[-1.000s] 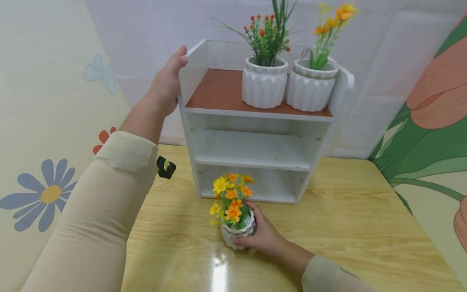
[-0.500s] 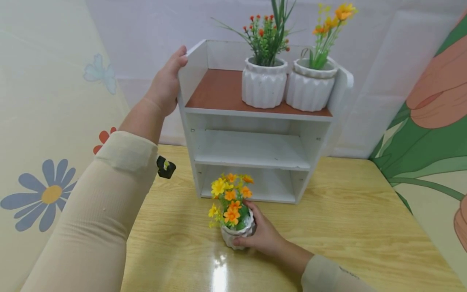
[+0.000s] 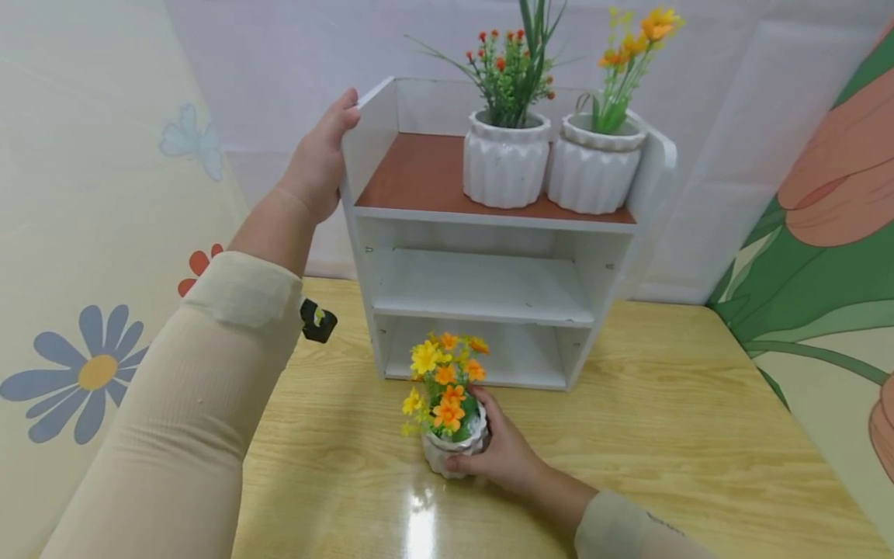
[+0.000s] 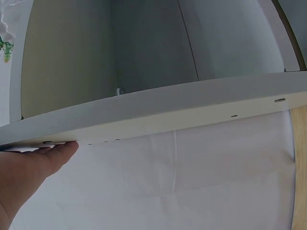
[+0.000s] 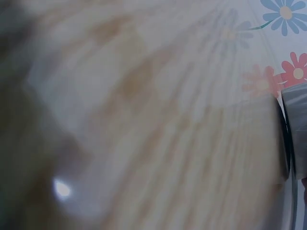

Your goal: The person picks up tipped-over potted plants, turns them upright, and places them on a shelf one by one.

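A white three-tier shelf unit (image 3: 482, 287) stands on the wooden table (image 3: 663, 435). My left hand (image 3: 320, 159) grips the top of its left side panel (image 4: 158, 110), thumb over the edge. In front of the shelf, my right hand (image 3: 499, 450) holds a small white ribbed pot with yellow and orange flowers (image 3: 447, 404), fingers curled round its right side and base. The pot sits on or just above the tabletop. On the brown top shelf stand two white ribbed pots: one with red buds (image 3: 506, 159), one with orange flowers (image 3: 597, 163).
The middle and bottom shelf tiers are bare. A small black object (image 3: 317, 321) lies on the table left of the shelf. Flower-patterned walls close in on the left and right; a white sheet hangs behind. The right wrist view shows only blurred table grain.
The flower pot in my right hand has shifted very slightly upward and towards the shelf. My left hand stays on the side panel.
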